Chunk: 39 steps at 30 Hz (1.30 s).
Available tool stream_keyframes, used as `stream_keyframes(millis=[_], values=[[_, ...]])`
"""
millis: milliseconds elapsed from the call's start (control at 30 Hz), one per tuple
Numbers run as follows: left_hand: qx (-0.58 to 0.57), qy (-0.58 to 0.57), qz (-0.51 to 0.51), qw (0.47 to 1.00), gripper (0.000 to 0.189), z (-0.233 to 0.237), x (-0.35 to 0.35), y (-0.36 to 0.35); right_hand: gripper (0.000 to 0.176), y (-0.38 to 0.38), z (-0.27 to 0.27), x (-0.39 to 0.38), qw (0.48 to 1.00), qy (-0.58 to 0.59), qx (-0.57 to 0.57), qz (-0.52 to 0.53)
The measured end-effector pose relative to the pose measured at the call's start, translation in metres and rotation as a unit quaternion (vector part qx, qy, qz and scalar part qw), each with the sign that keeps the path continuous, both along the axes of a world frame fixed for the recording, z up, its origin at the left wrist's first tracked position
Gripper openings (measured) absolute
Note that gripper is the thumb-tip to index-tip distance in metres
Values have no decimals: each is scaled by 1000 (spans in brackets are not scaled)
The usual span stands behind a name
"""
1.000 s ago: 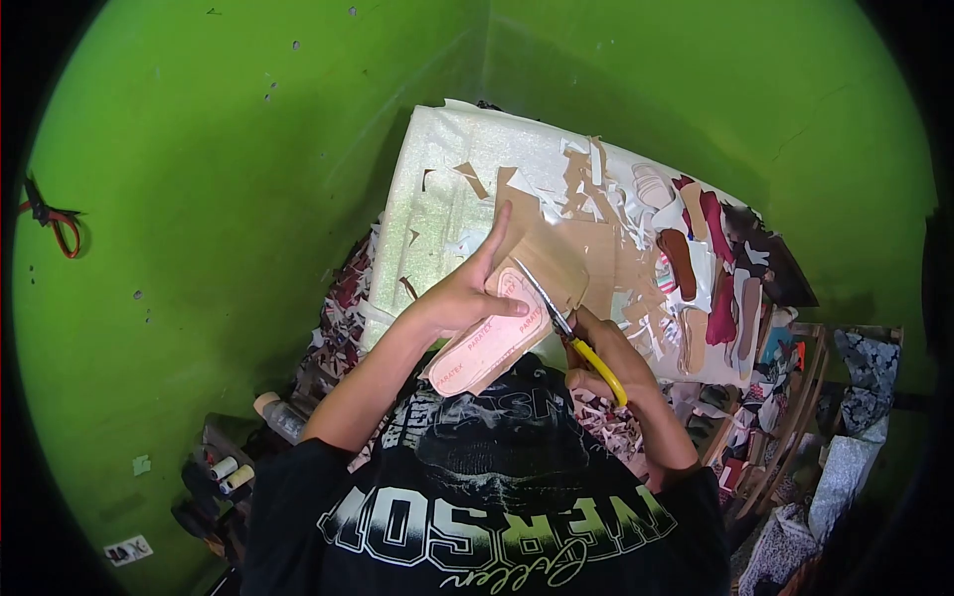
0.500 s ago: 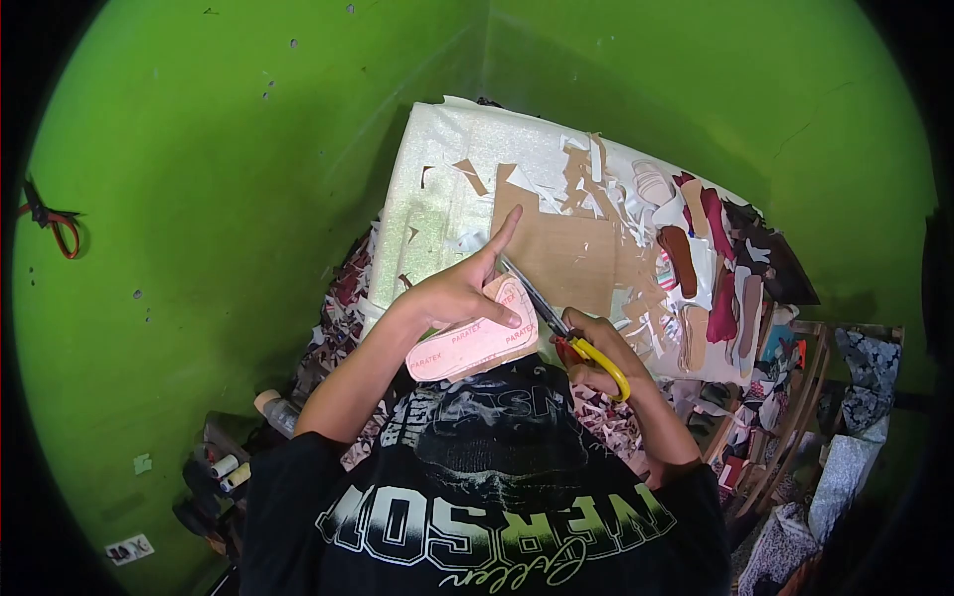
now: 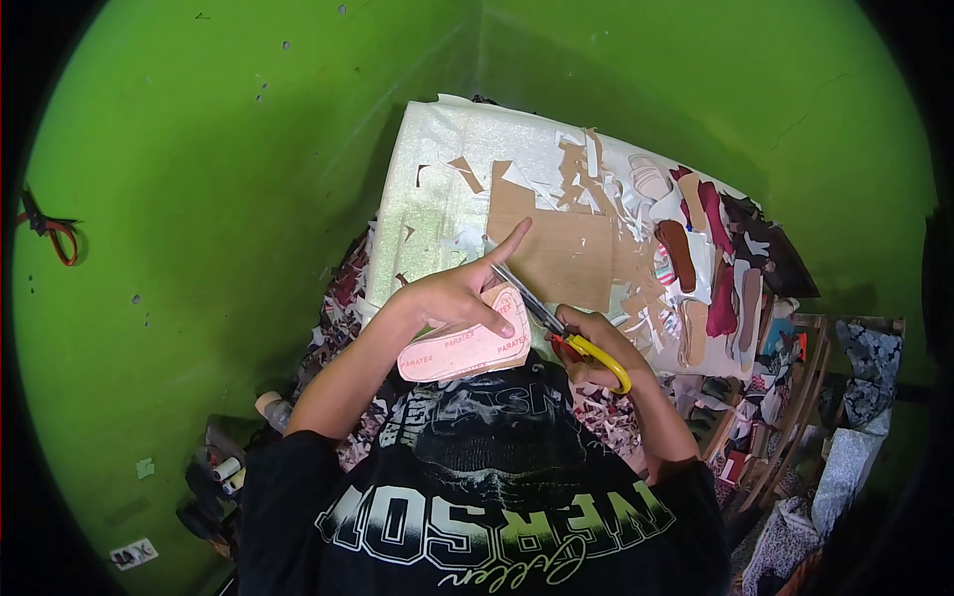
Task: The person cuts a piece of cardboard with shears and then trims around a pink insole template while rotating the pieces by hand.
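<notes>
Pink insole (image 3: 459, 350) is pinched in my left hand (image 3: 447, 298) just off the desk (image 3: 437, 159), long axis left-to-right, while my right hand (image 3: 588, 333) has a closed grip on the scissors (image 3: 545, 314), blades at its right tip.

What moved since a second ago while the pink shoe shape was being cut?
The left hand turned the pink sole-shaped cut-out down and leftward, so it lies flatter near the chest. The brown cardboard sheet it was cut from has dropped onto the table. The right hand still grips the yellow-handled scissors at its edge.
</notes>
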<state>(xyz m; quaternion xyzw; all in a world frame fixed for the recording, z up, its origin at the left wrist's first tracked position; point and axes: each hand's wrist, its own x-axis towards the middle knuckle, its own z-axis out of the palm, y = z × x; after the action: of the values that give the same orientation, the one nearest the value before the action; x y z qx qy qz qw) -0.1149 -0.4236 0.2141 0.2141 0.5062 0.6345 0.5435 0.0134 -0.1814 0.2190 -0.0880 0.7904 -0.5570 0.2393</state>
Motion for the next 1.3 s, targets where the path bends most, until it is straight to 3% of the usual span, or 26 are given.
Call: stream_keyframes(millis=[167, 333, 467, 500, 567, 700, 833, 1033, 1233, 1300], values=[[15, 4, -9, 1000, 126, 2, -1, -3, 65, 15, -11, -1, 997, -10, -72, 8], [29, -22, 202, 979, 115, -14, 2, 5, 60, -9, -19, 9, 948, -102, -266, -141], [71, -65, 388, 917, 100, -21, 13, 29, 58, -69, -31, 4, 916, 10, -219, -336], [83, -62, 417, 903, 87, -19, 15, 31, 55, -75, -40, 3, 903, 15, -257, -343], [61, -72, 428, 899, 75, -15, 16, 28, 54, -75, -63, 5, 907, 26, -241, -345], [23, -124, 413, 902, 44, -18, 18, 21, 50, -77, -60, 6, 894, 43, -229, -383], [-109, -22, 246, 963, 30, -33, 28, 7, 49, -66, -63, 2, 900, 61, -190, -388], [-74, 26, 293, 953, 29, -38, 34, 10, 49, -60, -54, 0, 894, 23, -221, -390], [-18, 44, 475, 879, 24, -40, 34, 10, 47, -70, -54, -2, 848, 58, -260, -458], [1, 43, 518, 854, 26, -39, 31, 6, 48, -57, -54, -4, 860, 80, -196, -464]])
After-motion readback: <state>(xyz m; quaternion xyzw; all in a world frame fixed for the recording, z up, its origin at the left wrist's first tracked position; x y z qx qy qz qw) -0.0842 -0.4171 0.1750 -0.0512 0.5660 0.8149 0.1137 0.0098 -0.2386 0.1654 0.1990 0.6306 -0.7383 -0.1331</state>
